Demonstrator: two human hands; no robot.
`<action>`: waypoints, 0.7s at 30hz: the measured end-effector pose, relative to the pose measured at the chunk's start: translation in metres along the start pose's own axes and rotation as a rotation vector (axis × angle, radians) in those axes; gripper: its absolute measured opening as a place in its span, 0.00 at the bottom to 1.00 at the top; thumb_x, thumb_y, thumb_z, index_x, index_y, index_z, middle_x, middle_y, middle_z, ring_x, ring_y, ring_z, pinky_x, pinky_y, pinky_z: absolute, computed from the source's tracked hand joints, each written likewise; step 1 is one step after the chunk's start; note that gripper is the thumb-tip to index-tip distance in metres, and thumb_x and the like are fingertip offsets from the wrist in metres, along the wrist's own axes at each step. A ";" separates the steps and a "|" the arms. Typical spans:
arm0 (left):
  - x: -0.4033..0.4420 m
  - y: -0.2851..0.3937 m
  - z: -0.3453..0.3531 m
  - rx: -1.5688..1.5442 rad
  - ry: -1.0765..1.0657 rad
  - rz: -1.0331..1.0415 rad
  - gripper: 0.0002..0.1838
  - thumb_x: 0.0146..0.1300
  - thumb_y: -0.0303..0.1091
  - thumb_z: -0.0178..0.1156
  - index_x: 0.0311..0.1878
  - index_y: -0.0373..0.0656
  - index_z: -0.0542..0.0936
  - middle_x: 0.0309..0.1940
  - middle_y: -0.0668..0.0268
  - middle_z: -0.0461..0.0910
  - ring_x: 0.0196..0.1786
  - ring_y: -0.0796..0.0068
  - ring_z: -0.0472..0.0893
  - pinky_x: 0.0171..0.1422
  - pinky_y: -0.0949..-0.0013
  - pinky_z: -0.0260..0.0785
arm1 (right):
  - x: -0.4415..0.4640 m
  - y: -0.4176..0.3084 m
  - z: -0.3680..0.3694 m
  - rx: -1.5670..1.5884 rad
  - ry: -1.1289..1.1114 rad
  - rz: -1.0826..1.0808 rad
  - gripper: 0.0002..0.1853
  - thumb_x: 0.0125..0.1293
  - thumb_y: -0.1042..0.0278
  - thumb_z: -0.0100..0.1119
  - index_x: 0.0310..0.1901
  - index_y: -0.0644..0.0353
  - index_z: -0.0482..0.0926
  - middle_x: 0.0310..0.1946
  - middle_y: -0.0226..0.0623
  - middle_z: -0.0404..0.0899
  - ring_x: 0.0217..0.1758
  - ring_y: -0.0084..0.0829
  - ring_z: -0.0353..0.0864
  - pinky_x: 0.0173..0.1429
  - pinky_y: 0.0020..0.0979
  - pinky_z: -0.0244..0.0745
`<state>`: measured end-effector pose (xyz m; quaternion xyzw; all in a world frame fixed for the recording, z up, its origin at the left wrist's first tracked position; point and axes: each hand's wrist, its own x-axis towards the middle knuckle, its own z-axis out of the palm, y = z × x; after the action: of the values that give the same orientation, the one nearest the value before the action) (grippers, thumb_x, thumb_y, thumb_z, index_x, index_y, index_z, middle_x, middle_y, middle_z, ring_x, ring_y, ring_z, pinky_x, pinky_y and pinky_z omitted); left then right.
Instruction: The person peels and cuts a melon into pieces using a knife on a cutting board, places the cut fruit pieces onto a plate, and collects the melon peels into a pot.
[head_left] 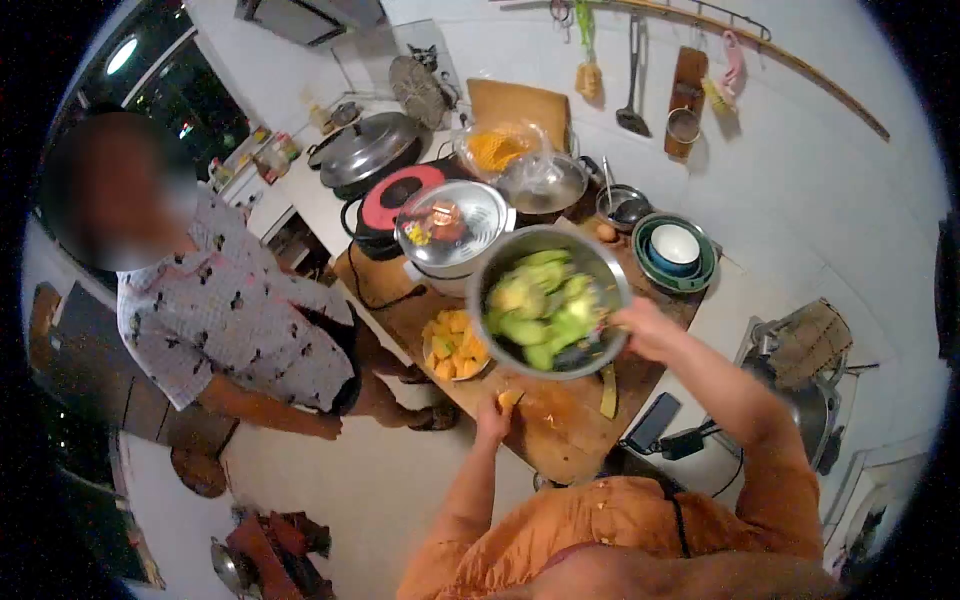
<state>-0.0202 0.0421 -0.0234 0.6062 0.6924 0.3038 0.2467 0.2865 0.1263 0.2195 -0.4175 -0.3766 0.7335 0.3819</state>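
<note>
My right hand [648, 331] grips the rim of a round metal basin [483, 330], raised and tilted over the table. Inside the basin lie green peelings [545, 305] with some paler scraps. At the table's front edge, my left hand [490, 418] is closed around a small orange chunk [509, 399], which looks like pumpkin; its fingers are partly hidden. Just beyond that hand, a plate is heaped with orange chunks [456, 347]. A strip of peel [608, 392] lies on the wooden tabletop [550, 425] below the basin.
A rice cooker [455, 228] stands behind the basin, beside a red-topped cooker [403, 195]. Stacked bowls [675, 250] and an egg [606, 232] are at the back right. Another person [250, 300] stands at the left. A sink [800, 390] is on the right.
</note>
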 end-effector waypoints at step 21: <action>-0.010 0.010 -0.012 -0.152 -0.086 0.012 0.18 0.57 0.34 0.57 0.50 0.37 0.73 0.45 0.53 0.75 0.49 0.56 0.73 0.54 0.58 0.63 | 0.048 0.061 0.177 -0.009 -0.230 0.226 0.18 0.50 0.73 0.55 0.45 0.69 0.73 0.34 0.43 0.78 0.33 0.35 0.79 0.34 0.38 0.75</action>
<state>-0.0196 0.0312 -0.0082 0.6024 0.6524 0.3305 0.3198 0.0949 0.1008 0.2164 -0.3720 -0.3718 0.8131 0.2494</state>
